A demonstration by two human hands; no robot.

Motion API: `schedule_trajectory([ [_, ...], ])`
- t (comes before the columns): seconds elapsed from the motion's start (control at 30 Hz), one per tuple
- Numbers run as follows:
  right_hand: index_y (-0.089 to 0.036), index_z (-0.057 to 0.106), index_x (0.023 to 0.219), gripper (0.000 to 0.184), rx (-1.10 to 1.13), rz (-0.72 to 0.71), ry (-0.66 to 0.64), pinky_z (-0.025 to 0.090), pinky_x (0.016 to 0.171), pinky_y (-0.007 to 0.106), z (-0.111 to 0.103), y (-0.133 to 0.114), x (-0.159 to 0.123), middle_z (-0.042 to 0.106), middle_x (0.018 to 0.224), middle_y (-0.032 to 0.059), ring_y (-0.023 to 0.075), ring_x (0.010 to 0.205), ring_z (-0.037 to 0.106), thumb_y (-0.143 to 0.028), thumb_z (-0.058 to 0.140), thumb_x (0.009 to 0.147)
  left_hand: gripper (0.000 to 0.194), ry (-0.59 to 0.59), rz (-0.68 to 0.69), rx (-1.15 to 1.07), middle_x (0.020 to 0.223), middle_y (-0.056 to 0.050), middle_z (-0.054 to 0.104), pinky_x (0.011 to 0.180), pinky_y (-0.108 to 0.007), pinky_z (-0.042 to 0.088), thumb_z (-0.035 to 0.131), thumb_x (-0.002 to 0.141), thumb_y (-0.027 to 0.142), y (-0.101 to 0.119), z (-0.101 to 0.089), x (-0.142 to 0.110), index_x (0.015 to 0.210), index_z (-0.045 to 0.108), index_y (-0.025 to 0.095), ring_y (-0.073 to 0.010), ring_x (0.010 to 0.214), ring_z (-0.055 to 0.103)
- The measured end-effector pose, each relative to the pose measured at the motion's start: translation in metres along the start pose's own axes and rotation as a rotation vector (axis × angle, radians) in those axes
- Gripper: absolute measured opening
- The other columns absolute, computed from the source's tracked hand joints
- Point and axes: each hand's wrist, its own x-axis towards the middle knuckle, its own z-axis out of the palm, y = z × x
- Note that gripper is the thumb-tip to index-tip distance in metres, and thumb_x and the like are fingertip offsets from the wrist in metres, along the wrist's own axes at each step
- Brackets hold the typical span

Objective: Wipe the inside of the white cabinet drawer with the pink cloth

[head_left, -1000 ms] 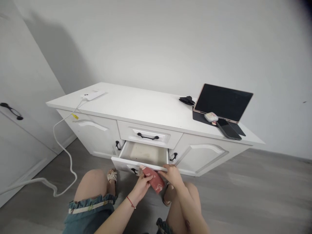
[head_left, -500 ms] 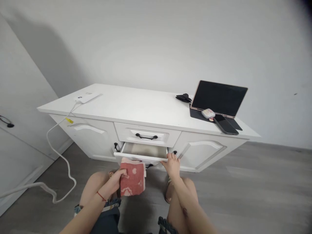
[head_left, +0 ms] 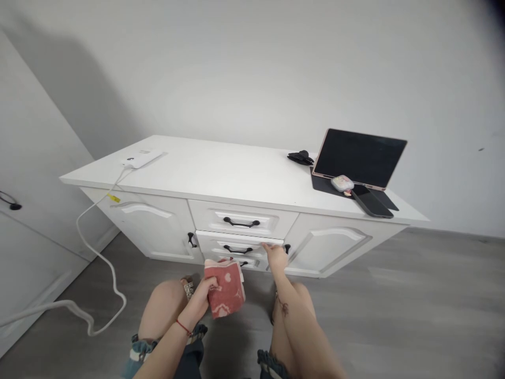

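My left hand (head_left: 203, 293) is closed on a folded red towel (head_left: 226, 295) with pale hearts and a pale trim, held low in front of the drawers. Its thumb lies across the towel's left side. My right hand (head_left: 276, 257) touches the right end of the middle drawer (head_left: 215, 243) near its top edge, fingers curled and thumb side toward the front. That drawer sits pushed in, its black handle (head_left: 238, 249) free. Above is the top drawer (head_left: 205, 215), also in. The towel partly covers the bottom drawer (head_left: 256, 263).
On the white cabinet top (head_left: 221, 171) are a tablet (head_left: 361, 158) on a dark stand, a phone (head_left: 371, 201), a small patterned case (head_left: 342, 183) and a black hair clip (head_left: 301, 157). A white device (head_left: 142, 158) trails a cable (head_left: 98, 252) to the floor at left.
The middle drawer has gone from pulled out to pushed in, with my right hand at its right end. My left hand and the towel have shifted slightly right.
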Motion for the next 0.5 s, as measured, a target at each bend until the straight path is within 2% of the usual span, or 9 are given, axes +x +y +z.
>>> schedule_trajectory([
  [0.07, -0.013, 0.074, 0.083, 0.061, 0.025, -0.008, -0.044, 0.043, 0.054, 0.032, 0.006, -0.003, 0.000, 0.074, 0.082, 0.0215, 0.0297, 0.074, 0.071, -0.058, 0.035, 0.095, 0.011, 0.006, -0.002, -0.014, 0.051, 0.004, 0.057, 0.052, -0.025, 0.038, 0.060, 0.045, 0.013, 0.002, 0.005, -0.002, 0.054, 0.057, 0.018, -0.0112, 0.050, 0.046],
  [0.13, -0.014, 0.073, 0.073, 0.064, 0.060, -0.064, -0.104, 0.043, 0.056, 0.029, 0.011, -0.007, -0.002, 0.074, 0.076, 0.0179, 0.0252, 0.070, 0.071, -0.052, 0.029, 0.098, 0.011, 0.005, 0.008, -0.032, 0.051, 0.004, 0.057, 0.052, -0.025, 0.038, 0.060, 0.044, 0.014, 0.004, 0.009, -0.003, 0.054, 0.057, 0.018, -0.0108, 0.049, 0.046],
  [0.27, -0.017, 0.068, 0.059, 0.046, 0.143, -0.270, -0.213, 0.041, 0.061, 0.022, 0.019, -0.011, -0.016, 0.071, 0.063, 0.0067, 0.0159, 0.065, 0.067, -0.039, 0.049, 0.095, 0.011, -0.003, 0.031, -0.057, 0.051, 0.004, 0.057, 0.053, -0.025, 0.038, 0.061, 0.044, 0.014, 0.004, 0.014, 0.000, 0.052, 0.055, 0.018, -0.0101, 0.049, 0.047],
  [0.37, -0.018, 0.065, 0.055, 0.039, 0.210, -0.379, -0.206, 0.039, 0.062, 0.022, 0.019, -0.008, -0.031, 0.068, 0.059, 0.0037, 0.0142, 0.062, 0.063, -0.035, 0.058, 0.090, 0.011, -0.012, 0.019, -0.071, 0.050, 0.005, 0.057, 0.052, -0.024, 0.038, 0.062, 0.045, 0.014, 0.001, 0.014, 0.007, 0.052, 0.054, 0.018, -0.0100, 0.048, 0.048],
  [0.5, -0.019, 0.058, 0.052, 0.051, 0.351, -0.431, -0.115, 0.037, 0.059, 0.024, 0.010, -0.001, -0.058, 0.062, 0.055, 0.0021, 0.0137, 0.056, 0.054, -0.047, 0.046, 0.093, 0.014, -0.009, 0.024, -0.110, 0.051, 0.005, 0.058, 0.051, -0.023, 0.038, 0.065, 0.044, 0.013, -0.004, 0.016, 0.011, 0.051, 0.053, 0.018, -0.0089, 0.047, 0.047],
])
